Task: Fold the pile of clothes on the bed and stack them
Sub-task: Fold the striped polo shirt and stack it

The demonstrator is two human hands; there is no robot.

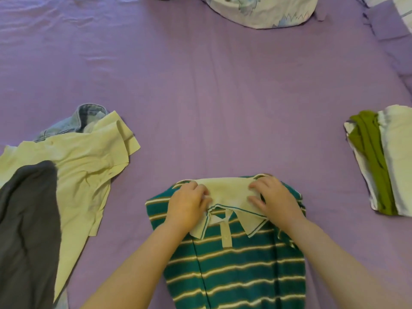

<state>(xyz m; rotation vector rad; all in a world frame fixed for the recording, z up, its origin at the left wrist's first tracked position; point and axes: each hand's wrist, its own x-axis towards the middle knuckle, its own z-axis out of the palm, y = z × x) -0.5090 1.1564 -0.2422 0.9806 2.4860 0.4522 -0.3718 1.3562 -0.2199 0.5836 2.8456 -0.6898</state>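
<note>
My left hand [189, 202] has its fingers curled onto the left end of the pale collar [227, 194], pinching the cloth there; my right hand [273, 197] lies on the collar's right end with fingers bent and spread, the tips pressing into the fabric (whether the thumb has caught the cloth underneath I cannot tell). Both hands sit on the top of the teal striped polo shirt [234, 264], which lies front up on the purple sheet [211, 97] straight before me, its sides turned in so the body makes a narrow strip running down to the bottom edge of the view. The button placket hangs just below the collar, between my wrists.

To my left lies the unfolded heap: a pale yellow shirt [84, 166] spread loosely, a dark grey garment [26, 230] draped over its near side, and a denim piece [87, 117] poking out beyond it. Well apart on my right stands the folded stack [396, 161], white cloth with an olive green garment [370, 157] showing along its edge. At the far side of the bed rests a patterned pillow [263, 10].
</note>
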